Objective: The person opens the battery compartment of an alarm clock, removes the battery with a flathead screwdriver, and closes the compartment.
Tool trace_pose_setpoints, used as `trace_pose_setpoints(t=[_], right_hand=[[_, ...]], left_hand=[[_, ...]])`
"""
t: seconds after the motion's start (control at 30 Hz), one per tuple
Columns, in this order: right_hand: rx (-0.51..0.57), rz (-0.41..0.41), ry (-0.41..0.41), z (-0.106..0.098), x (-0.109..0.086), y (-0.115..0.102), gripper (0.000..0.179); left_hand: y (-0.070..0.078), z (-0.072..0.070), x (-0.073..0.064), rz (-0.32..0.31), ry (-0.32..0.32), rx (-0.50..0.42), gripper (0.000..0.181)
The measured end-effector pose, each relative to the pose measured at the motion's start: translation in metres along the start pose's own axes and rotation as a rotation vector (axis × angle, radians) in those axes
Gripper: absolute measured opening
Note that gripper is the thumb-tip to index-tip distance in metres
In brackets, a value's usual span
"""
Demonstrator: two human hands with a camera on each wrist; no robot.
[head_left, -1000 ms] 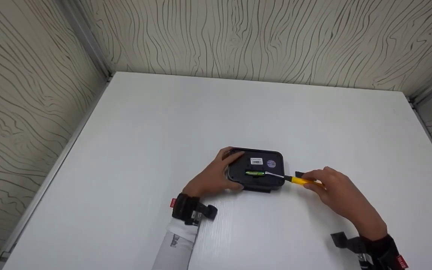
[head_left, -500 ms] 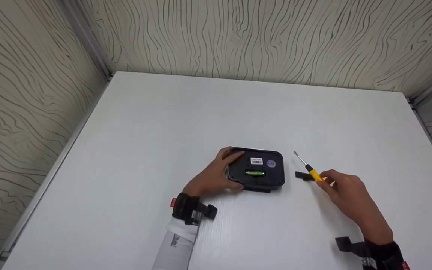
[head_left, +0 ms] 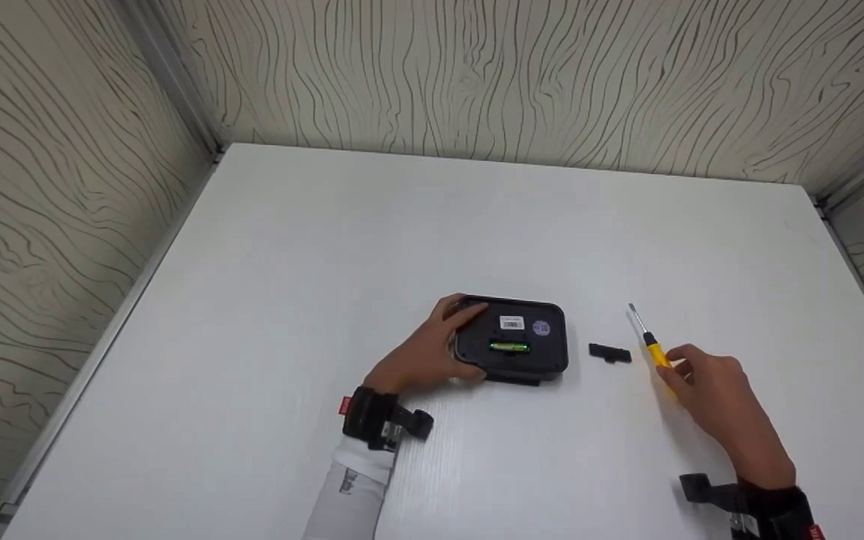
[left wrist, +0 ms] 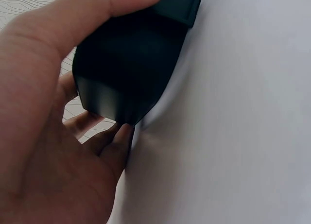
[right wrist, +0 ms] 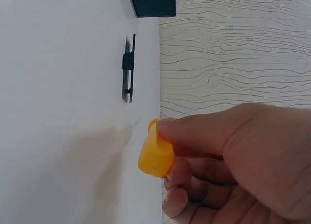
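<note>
A black device with rounded corners (head_left: 526,363), seen from its underside, sits on the white table. One green battery (head_left: 509,347) lies in its open slot, below a white label and a round sticker. My left hand (head_left: 421,352) grips the device's left end, thumb along the near side and a finger across the face. Between thumb and fingers, my right hand (head_left: 713,394) pinches a screwdriver by its yellow handle (right wrist: 156,153). Its metal shaft (head_left: 637,317) points away from me. Left of the screwdriver lies a small black battery cover (head_left: 610,352).
The white table (head_left: 327,247) stretches around both hands. Wood-grain patterned panels (head_left: 477,75) rise at its back and sides, with a metal frame strip (head_left: 169,67) at the left corner. Each wrist carries a black camera strap (head_left: 372,420).
My right hand has drawn the screwdriver off the battery and back to the right, swinging its tip away from me. The battery cover now shows fully. My left hand and the device stay put.
</note>
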State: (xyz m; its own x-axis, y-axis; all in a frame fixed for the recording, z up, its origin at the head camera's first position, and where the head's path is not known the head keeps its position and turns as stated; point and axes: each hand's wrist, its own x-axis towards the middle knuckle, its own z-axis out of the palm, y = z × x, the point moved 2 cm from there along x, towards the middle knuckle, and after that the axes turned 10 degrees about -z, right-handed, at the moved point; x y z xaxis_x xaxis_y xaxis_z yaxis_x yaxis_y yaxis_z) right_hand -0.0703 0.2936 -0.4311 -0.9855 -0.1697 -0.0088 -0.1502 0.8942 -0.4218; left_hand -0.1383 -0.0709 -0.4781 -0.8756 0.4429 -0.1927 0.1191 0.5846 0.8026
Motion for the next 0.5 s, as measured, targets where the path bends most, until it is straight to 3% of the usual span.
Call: trace_pose_setpoints(t=[0.5], right_hand=[[-0.029,0.021,0.01,0.002,-0.002,0.013,0.031]], left_hand=[[0.001,0.001,0.0,-0.04,-0.009,-0.011,0.093]])
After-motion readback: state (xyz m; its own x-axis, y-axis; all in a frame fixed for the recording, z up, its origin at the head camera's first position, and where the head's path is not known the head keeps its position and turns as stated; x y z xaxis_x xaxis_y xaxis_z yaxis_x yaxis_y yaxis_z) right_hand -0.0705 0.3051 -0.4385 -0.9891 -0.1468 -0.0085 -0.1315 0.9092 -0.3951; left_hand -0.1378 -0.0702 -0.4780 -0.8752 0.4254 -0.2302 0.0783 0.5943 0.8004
